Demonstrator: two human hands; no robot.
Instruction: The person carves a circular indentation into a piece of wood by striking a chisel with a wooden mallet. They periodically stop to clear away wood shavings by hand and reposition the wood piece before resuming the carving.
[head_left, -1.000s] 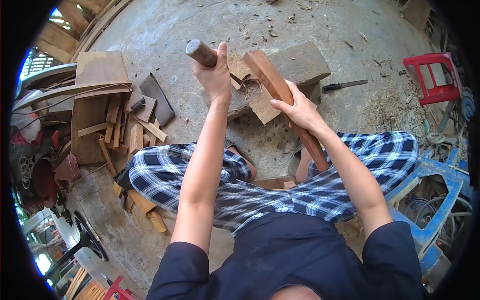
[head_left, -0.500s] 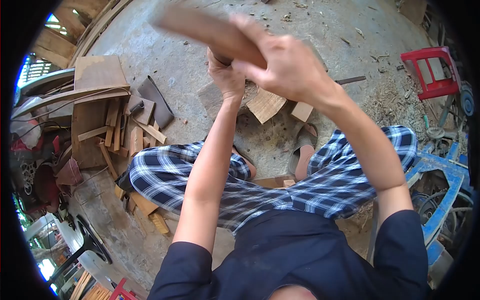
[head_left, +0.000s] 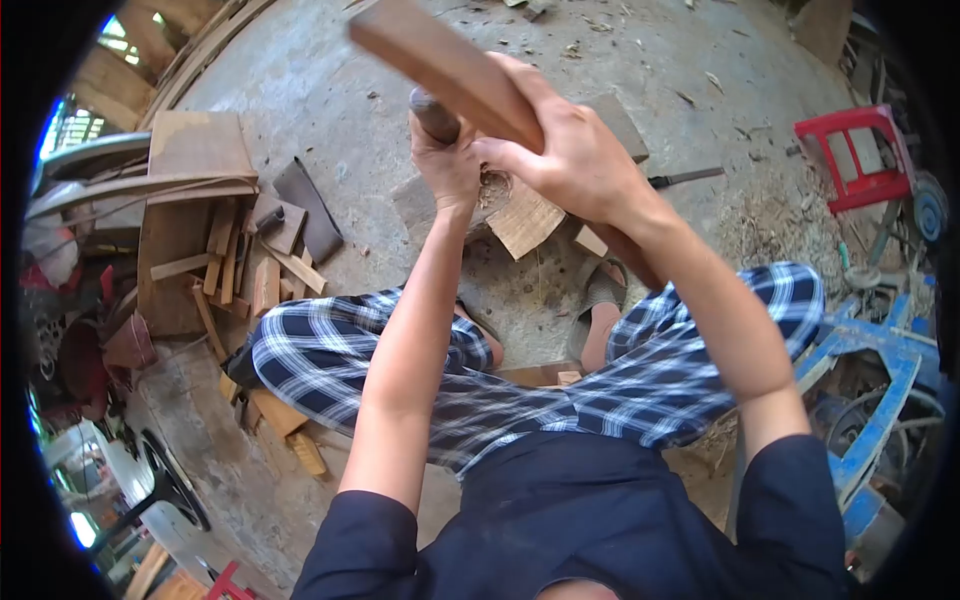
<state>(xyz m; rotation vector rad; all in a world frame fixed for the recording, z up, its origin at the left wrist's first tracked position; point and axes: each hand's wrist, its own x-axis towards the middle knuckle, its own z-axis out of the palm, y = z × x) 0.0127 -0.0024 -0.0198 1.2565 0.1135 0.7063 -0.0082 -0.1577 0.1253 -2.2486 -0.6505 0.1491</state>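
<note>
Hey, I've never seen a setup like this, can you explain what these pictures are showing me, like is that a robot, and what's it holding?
There is no robot. These are a person's own bare hands, seen by one camera worn on the head, looking forward and down; the plaid trousers are the wearer's.
The left hand grips a round wooden handle; its lower end is hidden. The right hand grips a long wooden bar, whose far end is raised beyond the handle.
On the concrete floor lie a thick wooden block, with a lighter piece of wood beside the hands, and a slim tool. To the left are wood offcuts; to the right, shavings and a red plastic stool.
</note>
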